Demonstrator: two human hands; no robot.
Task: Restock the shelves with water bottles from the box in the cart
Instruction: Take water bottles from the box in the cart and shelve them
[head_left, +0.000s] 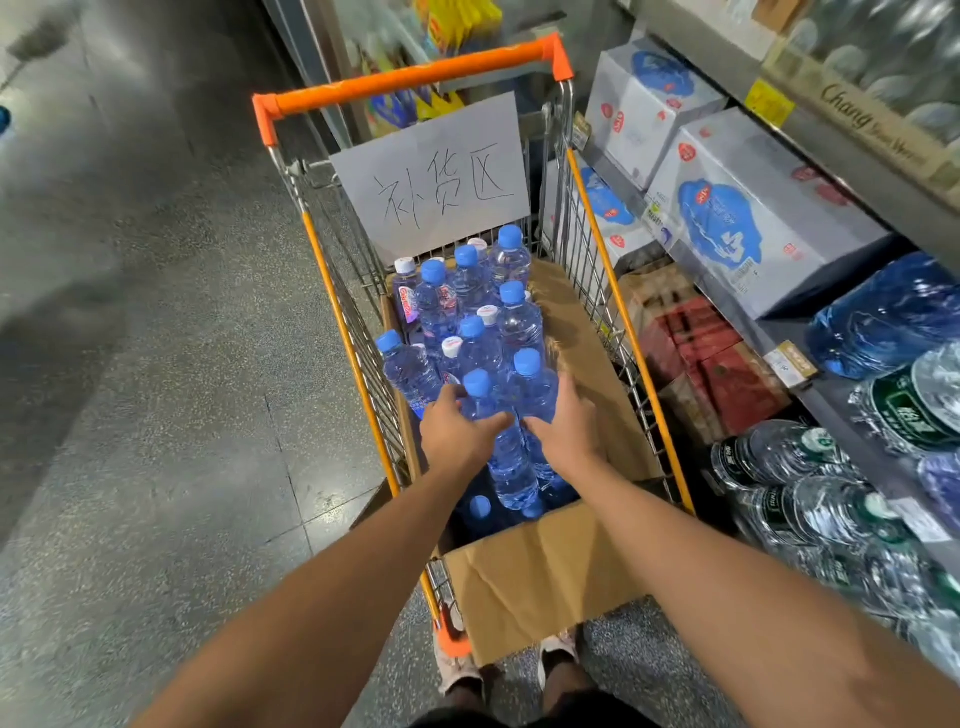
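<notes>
An open cardboard box (540, 571) sits in an orange-handled wire cart (410, 78). Several clear water bottles with blue caps stand in it, plus a few white-capped ones (452, 347). My left hand (457, 431) grips a blue-capped bottle (506, 457) just below its neck. My right hand (563, 431) grips the neighbouring blue-capped bottle (535, 387) around its upper body. Both bottles are tilted and rise above the others. The shelves (831, 332) run along the right side of the cart.
The shelves hold white water cartons (753, 208), a blue shrink-wrapped pack (883, 317), green-labelled bottle packs (810, 483) and red cartons (711, 364) low down. A handwritten paper sign (436, 171) hangs at the cart's far end. Grey floor (156, 364) lies to the left. My feet stand behind the cart.
</notes>
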